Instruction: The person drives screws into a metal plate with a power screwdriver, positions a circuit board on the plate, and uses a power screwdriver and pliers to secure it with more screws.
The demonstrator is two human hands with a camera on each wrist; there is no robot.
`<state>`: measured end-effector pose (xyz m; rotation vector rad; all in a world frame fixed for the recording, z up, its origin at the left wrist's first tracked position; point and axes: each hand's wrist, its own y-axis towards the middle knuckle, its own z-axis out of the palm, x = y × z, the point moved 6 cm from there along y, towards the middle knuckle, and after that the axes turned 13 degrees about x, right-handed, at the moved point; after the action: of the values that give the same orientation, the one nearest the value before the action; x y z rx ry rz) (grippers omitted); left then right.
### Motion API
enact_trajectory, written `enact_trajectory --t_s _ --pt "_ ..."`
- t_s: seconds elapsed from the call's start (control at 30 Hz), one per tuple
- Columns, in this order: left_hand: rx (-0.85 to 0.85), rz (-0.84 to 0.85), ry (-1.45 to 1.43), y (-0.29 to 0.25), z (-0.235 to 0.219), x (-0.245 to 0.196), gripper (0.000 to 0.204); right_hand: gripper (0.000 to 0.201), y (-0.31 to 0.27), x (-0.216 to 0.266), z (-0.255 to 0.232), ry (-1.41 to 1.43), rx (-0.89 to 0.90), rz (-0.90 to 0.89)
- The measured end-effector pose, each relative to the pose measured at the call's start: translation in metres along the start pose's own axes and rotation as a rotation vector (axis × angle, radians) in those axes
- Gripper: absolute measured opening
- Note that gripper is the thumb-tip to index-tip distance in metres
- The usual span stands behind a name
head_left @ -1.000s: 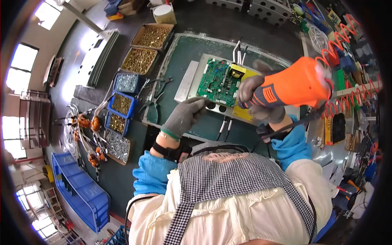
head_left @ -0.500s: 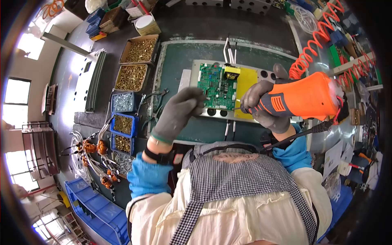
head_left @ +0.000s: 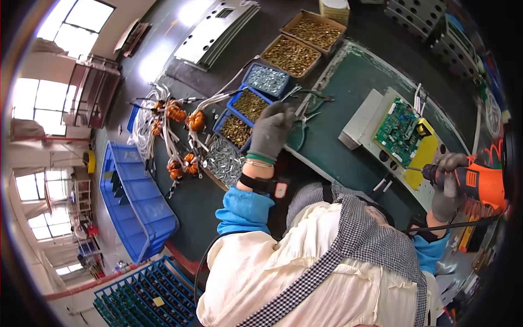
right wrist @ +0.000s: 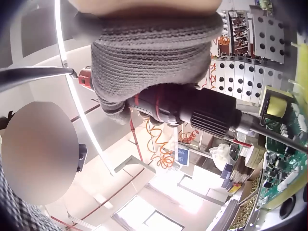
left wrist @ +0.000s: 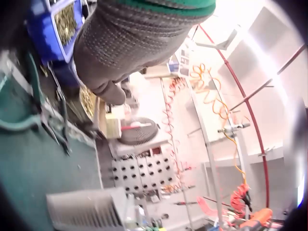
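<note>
My gloved left hand (head_left: 271,131) hovers at the right edge of the small blue bins (head_left: 217,126) of brass-coloured fasteners, fingers loosely bent. In the left wrist view the same hand (left wrist: 130,48) overlaps a blue bin (left wrist: 44,36), and nothing shows in its fingers. The gloved right hand (head_left: 448,188) grips an orange and black electric screwdriver (head_left: 485,186). Its bit points at the metal plate beside the yellow sheet (head_left: 420,163). On that plate sits a green circuit board (head_left: 396,128). The right wrist view shows the screwdriver's black chuck (right wrist: 211,110) close to the board (right wrist: 284,168).
Pliers (head_left: 299,133) lie right of the left hand. A finned metal block (head_left: 357,122) adjoins the plate. Copper-wound coils (head_left: 177,111) with white leads lie left of the bins. Loose silver fasteners (head_left: 223,161) fill a box nearby. A blue crate (head_left: 131,201) stands further left.
The left hand has left the board and moved left to the bins. The head view has turned left. The right hand keeps hold of the screwdriver near the plate.
</note>
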<state>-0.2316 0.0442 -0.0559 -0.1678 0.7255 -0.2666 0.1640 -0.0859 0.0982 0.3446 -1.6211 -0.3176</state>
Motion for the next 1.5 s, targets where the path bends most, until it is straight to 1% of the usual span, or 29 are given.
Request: enact_trajectory --t_s 0.03,0.1,0.13,0.17,0.2,0.23,0.3,0.33,0.37,0.4,0.43,0.47,0.5,0.57,0.63,0.7,0.73,0.8,0.87,0.93,0.97,1.0,1.03,1.17,1.27,1.3,1.4,1.43,1.5 --pt "-0.074 0.018 -0.015 0.001 -0.03 -0.006 0.045 0.016 -0.002 -0.003 -0.003 0.006 -0.014 0.017" --pt "-0.011 0.133 0.021 0.014 -0.069 -0.027 0.039 0.015 -0.005 -0.005 -0.002 0.012 -0.029 0.04" --pt "0.026 0.18 0.039 0.017 -0.07 -0.036 0.036 0.015 -0.005 -0.003 0.002 0.011 -0.018 0.032" --pt "-0.039 0.261 0.27 0.017 -0.074 -0.045 0.036 0.014 -0.004 0.0 0.006 0.007 -0.008 0.026" --pt "-0.099 0.345 0.5 0.014 -0.059 -0.059 0.036 0.013 -0.001 0.002 0.008 0.002 0.002 0.015" --pt "-0.159 0.431 0.728 0.01 -0.044 -0.069 0.036 0.03 -0.003 -0.001 0.005 -0.024 0.048 -0.034" --pt "-0.122 0.431 1.238 0.0 -0.015 -0.062 0.039 0.052 -0.002 0.0 0.01 -0.019 0.051 -0.113" --pt "-0.098 0.429 1.493 -0.006 0.001 -0.055 0.041 0.055 -0.002 0.001 0.011 -0.018 0.045 -0.122" --pt "-0.002 0.29 1.628 -0.007 0.015 -0.038 0.043 0.059 -0.001 0.002 0.013 -0.017 0.039 -0.131" --pt "-0.018 0.229 1.954 -0.012 0.011 -0.01 0.047 0.063 0.0 0.003 0.014 -0.016 0.033 -0.14" --pt "-0.053 0.02 2.061 -0.012 0.014 0.008 0.048 0.04 -0.001 0.006 0.02 -0.038 0.004 -0.103" --pt "-0.087 -0.19 2.16 -0.013 0.016 0.022 0.049 0.034 -0.001 0.007 0.02 -0.025 -0.013 -0.106" --pt "-0.087 -0.271 2.203 -0.011 0.014 0.033 0.047 0.028 -0.001 0.008 0.021 -0.003 -0.032 -0.112" --pt "-0.124 -0.145 2.231 -0.004 0.001 0.048 0.043 0.017 -0.003 0.005 0.02 0.037 -0.099 -0.096" --pt "-0.105 -0.058 2.222 -0.004 0.002 0.061 0.038 0.016 -0.012 0.009 0.018 -0.069 -0.25 0.056" --pt "-0.11 -0.023 2.096 -0.002 -0.011 0.052 0.031 0.049 -0.009 0.003 0.006 -0.065 -0.262 0.106" --pt "-0.137 -0.022 1.982 -0.001 -0.023 0.047 0.029 0.06 -0.007 0.006 0.007 -0.042 -0.257 0.06" --pt "-0.006 0.052 1.245 -0.009 -0.037 0.033 0.029 0.081 -0.003 0.014 0.01 0.005 -0.243 -0.03" --pt "0.226 0.043 0.497 -0.031 -0.021 0.027 0.03 0.081 -0.002 0.015 0.01 0.004 -0.212 -0.032" --pt "0.407 -0.031 0.304 -0.042 -0.016 0.029 0.043 0.081 -0.001 0.018 0.01 -0.015 -0.181 -0.032" --pt "0.503 -0.104 0.027 -0.052 -0.01 0.038 0.045 0.081 0.0 0.02 0.012 -0.044 -0.167 -0.03" --pt "0.593 -0.174 -0.252 -0.064 0.017 0.041 0.046 0.082 0.001 0.023 0.015 -0.072 -0.152 -0.03" --pt "0.581 -0.162 -0.218 -0.068 0.031 0.044 0.045 0.081 0.002 0.026 0.02 -0.039 -0.158 -0.035" --pt "0.739 -0.171 -0.335 -0.067 0.06 0.068 0.044 0.082 0.006 0.023 0.021 -0.1 -0.118 0.0" --pt "0.63 -0.255 0.146 -0.072 0.068 0.082 0.046 0.081 0.007 0.022 0.022 -0.077 -0.094 0.035" --pt "0.604 -0.265 0.406 -0.078 0.074 0.081 0.048 0.082 0.008 0.021 0.022 -0.069 -0.093 0.026" --pt "0.789 -0.183 1.075 -0.088 0.101 0.086 0.05 0.077 0.007 0.018 0.016 -0.114 -0.027 0.045" --pt "0.881 -0.045 1.363 -0.089 0.107 0.087 0.056 0.076 0.008 0.017 0.015 -0.135 -0.02 0.082" --pt "0.947 -0.034 1.425 -0.092 0.115 0.096 0.064 0.076 0.007 0.016 0.013 -0.179 -0.043 0.097"
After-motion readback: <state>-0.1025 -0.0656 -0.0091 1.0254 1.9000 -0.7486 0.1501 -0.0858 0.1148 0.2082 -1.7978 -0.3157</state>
